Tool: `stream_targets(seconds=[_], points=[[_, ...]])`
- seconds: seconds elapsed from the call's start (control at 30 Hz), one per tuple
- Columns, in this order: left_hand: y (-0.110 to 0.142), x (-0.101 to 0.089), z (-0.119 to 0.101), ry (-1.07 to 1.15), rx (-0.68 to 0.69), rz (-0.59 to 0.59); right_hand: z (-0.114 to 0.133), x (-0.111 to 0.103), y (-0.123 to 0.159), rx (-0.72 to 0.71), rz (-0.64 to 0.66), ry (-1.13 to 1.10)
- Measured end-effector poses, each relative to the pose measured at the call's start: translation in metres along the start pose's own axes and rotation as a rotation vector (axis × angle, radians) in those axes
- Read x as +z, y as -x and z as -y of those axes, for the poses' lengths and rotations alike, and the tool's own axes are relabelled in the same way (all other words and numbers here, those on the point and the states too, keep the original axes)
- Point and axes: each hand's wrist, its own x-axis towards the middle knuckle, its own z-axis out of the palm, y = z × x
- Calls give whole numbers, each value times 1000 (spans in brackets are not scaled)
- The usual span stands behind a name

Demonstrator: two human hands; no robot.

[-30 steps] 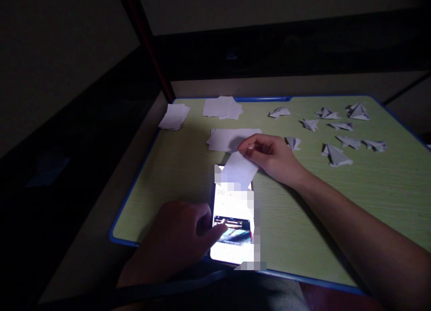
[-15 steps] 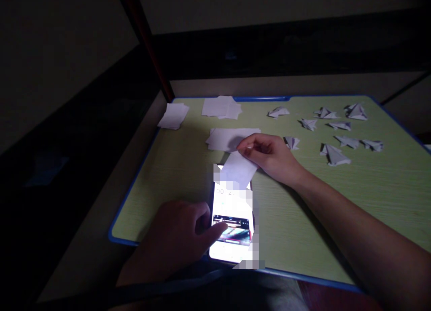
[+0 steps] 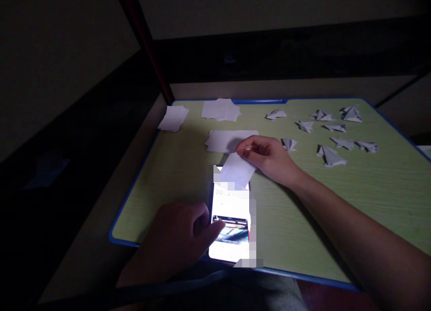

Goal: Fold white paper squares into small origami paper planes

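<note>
Right hand [image 3: 269, 157] pinches a small paper sheet [image 3: 238, 168] by its far edge between thumb and fingertips, the near end overlapping the top of a lit phone [image 3: 230, 207]; the left hand [image 3: 180, 230] lies at the phone's left side, thumb extended over it, though whether it grips I cannot tell. Such paper should handle light and limp — easily creased — so best held near an edge.
</note>
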Motion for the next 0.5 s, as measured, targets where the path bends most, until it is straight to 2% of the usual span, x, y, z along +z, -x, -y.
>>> stream_targets(seconds=[0.23,0.4,0.47,0.5], points=[[-2,11,6,-34,33,-76,-2,0,-1,-4,10,-17],[-1,6,9,79,31,-80,-3,0,-2,-16,4,-44],[11,4,16,195,16,-167,-4,0,-2,-18,6,-56],[20,4,23,235,-4,-277,-4,1,-2,-20,9,-64]])
